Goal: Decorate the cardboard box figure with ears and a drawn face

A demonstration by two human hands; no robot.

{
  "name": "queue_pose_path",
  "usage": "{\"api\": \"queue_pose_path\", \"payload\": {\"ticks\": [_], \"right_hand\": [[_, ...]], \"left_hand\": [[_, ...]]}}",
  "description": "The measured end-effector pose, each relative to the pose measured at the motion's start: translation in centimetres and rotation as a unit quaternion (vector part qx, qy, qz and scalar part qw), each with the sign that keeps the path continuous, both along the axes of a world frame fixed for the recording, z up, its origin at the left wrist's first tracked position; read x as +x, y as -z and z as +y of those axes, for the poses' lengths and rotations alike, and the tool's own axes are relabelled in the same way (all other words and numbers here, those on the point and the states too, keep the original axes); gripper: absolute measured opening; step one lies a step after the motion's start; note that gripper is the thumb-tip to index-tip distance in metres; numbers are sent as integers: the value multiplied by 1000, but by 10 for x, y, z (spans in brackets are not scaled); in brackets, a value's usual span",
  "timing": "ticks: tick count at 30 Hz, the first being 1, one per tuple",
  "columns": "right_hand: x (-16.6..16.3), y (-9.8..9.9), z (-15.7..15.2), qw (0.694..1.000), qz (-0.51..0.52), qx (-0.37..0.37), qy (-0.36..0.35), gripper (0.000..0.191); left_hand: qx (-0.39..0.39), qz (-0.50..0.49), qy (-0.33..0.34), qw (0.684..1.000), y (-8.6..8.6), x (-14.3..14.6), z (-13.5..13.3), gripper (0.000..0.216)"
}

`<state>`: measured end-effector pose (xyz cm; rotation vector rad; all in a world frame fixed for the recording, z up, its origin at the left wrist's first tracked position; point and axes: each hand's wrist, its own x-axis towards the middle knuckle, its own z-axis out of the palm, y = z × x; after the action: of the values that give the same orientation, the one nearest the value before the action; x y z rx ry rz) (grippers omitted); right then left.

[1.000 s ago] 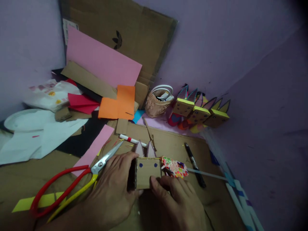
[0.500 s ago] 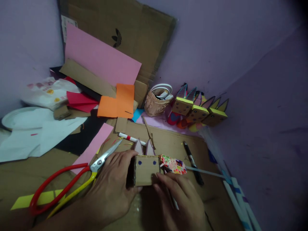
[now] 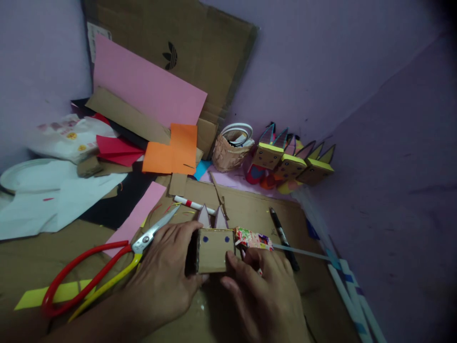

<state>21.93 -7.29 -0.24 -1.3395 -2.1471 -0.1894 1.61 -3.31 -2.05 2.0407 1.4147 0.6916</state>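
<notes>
So, white sheet point(image 3: 67, 200): lay far left, pushed outward, probably to leave working room.
Scissors point(image 3: 143, 240): blades pointed away, handles toward the person; parked just beside the left hand, likely for easy reach.
Left hand point(image 3: 167, 271): gripped the box's left side, finger at top corner, thumb low; seemingly steadied it.
White marker point(image 3: 189, 203): lay behind the left hand, out of the way.
Cardboard box point(image 3: 216, 255): front and centre, between both hands, low over the tabletop point(image 3: 250, 209); contact underneath hidden. Pointed ears point(image 3: 220, 219) up, blue dots point(image 3: 205, 239) facing the person, presumably for a clear view.
Right hand point(image 3: 266, 286): fingers bent, fingertip at the box's lower right; whitish bit showed between fingers. Gripping that or the box: couldn't tell.
Patterned wrapped piece point(image 3: 253, 239): just right of box, pale stick point(image 3: 303, 251) jutting rightward.
Black marker point(image 3: 280, 231): lay beyond the right hand, probably handy there.
Box-headed figures point(image 3: 293, 166): three grouped by the wall point(image 3: 303, 57), perhaps kept safe.
</notes>
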Motion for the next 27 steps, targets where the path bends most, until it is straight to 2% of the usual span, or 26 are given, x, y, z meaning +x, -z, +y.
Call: {"api": "queue_pose_path", "payload": {"ticks": [2, 4, 6, 7, 8, 10, 12, 13, 15, 17, 19, 21, 24, 27], "right_hand": [[1, -1, -2, 999, 37, -16, -7, 20], [1, 0, -4, 991, 115, -68, -11, 21], [0, 0, -6, 955, 248, -164, 6, 19], [-1, 0, -7, 918, 328, -220, 21, 17], [-2, -1, -7, 869, 409, -276, 42, 15], [-4, -4, -6, 742, 549, -376, 88, 21], [-4, -8, -4, 621, 641, -437, 113, 31], [-4, -10, -2, 576, 668, -456, 115, 33], [-3, -15, 0, 528, 700, -471, 100, 34], [-2, -17, 1, 510, 710, -479, 79, 32], [-3, -18, 0, 512, 709, -478, 76, 29], [-6, -15, -2, 538, 710, -445, 89, 31], [-11, -11, -4, 598, 703, -370, 106, 31], [-13, -7, -4, 643, 678, -345, 92, 26]], "left_hand": [[2, 4, 0, 1000, 0, 0, 0, 63], [12, 9, 7, 1000, 1, -1, -1, 63], [24, 13, 11, 1000, 2, -1, -1, 64], [29, 16, 9, 999, 2, -1, -1, 64], [33, 19, 8, 999, 2, -1, -1, 64], [36, 27, 4, 999, 1, -1, -1, 62], [33, 25, 7, 999, 0, -1, 0, 59], [31, 21, 8, 999, 1, -1, 1, 57], [31, 8, 5, 999, 2, -1, 2, 55], [42, 1, 0, 999, 3, -1, 2, 54], [54, -2, 0, 999, 5, -1, 2, 55], [61, -2, 4, 998, 7, -2, 1, 56], [77, 2, 11, 997, 5, -2, 0, 57], [114, 14, 30, 993, 1, -3, -1, 59]]}}
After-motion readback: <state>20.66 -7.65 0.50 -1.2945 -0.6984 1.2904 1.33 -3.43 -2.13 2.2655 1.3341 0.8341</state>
